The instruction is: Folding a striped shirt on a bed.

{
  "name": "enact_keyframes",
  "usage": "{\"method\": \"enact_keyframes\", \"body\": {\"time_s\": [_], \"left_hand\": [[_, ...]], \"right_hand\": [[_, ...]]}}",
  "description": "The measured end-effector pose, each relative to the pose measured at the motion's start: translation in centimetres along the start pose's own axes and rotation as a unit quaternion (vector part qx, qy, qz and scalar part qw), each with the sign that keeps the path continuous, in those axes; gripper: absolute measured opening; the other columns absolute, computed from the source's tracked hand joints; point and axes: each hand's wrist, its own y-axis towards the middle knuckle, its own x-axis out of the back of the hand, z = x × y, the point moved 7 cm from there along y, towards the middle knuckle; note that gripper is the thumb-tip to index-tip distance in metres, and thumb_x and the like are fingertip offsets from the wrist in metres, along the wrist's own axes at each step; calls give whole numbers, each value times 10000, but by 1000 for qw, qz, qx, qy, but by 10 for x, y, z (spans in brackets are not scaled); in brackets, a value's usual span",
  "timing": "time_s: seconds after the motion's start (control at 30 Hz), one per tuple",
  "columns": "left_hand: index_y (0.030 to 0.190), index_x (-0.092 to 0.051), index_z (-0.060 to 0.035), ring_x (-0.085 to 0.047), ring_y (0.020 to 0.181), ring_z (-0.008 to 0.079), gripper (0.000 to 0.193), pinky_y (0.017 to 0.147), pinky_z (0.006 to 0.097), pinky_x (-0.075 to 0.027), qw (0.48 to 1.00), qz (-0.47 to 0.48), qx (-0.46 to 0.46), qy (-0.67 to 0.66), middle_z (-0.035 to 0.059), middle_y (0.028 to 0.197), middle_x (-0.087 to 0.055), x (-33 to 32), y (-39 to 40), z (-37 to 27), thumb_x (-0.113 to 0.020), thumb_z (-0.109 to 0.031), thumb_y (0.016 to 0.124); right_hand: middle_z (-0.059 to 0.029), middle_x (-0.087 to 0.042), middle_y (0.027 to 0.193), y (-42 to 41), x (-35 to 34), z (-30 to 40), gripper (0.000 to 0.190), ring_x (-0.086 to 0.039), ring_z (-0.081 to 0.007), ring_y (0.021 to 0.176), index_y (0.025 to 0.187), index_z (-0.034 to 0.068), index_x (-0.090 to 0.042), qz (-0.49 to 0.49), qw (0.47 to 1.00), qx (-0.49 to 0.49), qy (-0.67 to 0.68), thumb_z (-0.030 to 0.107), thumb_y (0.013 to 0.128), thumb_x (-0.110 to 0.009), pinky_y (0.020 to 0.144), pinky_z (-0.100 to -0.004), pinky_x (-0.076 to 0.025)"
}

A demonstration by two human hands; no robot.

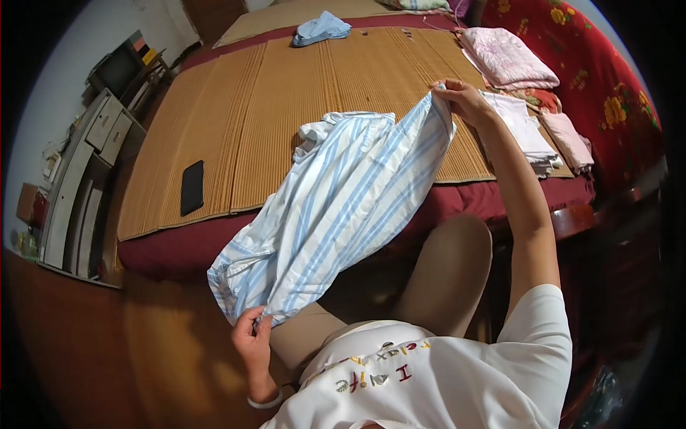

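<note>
A blue-and-white striped shirt [343, 198] is stretched diagonally between my two hands. My left hand [253, 338] pinches its lower end close to my lap. At the upper right, my right hand [461, 96] grips a corner of the fabric above the bed mat. The far part of the garment, with bunched folds, rests on the woven bamboo mat [284, 96]. Its near part hangs over the bed's front edge. Buttons show near the lower left end.
A black phone [192, 187] lies on the mat at left. Folded blue clothing [322, 29] sits at the far edge. On the right are a pink quilt [509, 56], folded white clothes [522, 131] and pink fabric [568, 140]. A desk with drawers [88, 177] stands along the left wall.
</note>
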Motion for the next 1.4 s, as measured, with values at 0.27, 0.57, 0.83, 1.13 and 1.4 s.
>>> {"method": "enact_keyframes", "body": {"time_s": [0.27, 0.57, 0.83, 1.13, 1.4], "left_hand": [[916, -696, -7, -613, 751, 197, 180, 698, 289, -475, 986, 111, -118, 49, 92, 863, -670, 0, -1, -18, -753, 4, 745], [837, -735, -39, -656, 785, 263, 138, 755, 356, -492, 932, 320, -132, 111, 81, 820, -697, -31, 11, -32, -780, -53, 707], [829, -739, -49, -661, 787, 255, 128, 757, 358, -493, 929, 328, -132, 108, 64, 826, -703, -25, 12, -25, -785, -75, 712], [864, -706, -42, -639, 745, 238, 140, 738, 340, -473, 944, 300, -114, 80, 76, 826, -685, -21, 13, -22, -759, -50, 734], [1057, -627, 14, -528, 779, 57, 166, 702, 207, -437, 1000, 13, 12, 15, -19, 866, -586, 29, 31, -30, -612, 54, 897]], "right_hand": [[26, -650, 918, 43, -47, 13, 208, -610, -78, 833, 1084, 87, -690, 38, 997, 41, 53, 242, 946, -701, 764, -246, -492], [-14, -737, 922, 132, -123, -35, 261, -661, -119, 833, 1031, 151, -779, 44, 969, 74, -231, 299, 818, -804, 767, -268, -521], [-72, -749, 981, 150, -178, -67, 321, -694, -202, 878, 1064, 173, -777, 118, 892, 64, -432, 337, 788, -782, 810, -331, -538], [-114, -739, 1002, 158, -165, -87, 396, -696, -220, 891, 1092, 67, -730, 113, 895, 64, -426, 332, 802, -773, 790, -357, -544], [55, -576, 874, 107, -87, 26, 178, -535, -70, 818, 1011, 91, -632, -88, 974, 156, -140, 262, 967, -656, 729, -244, -462]]}}
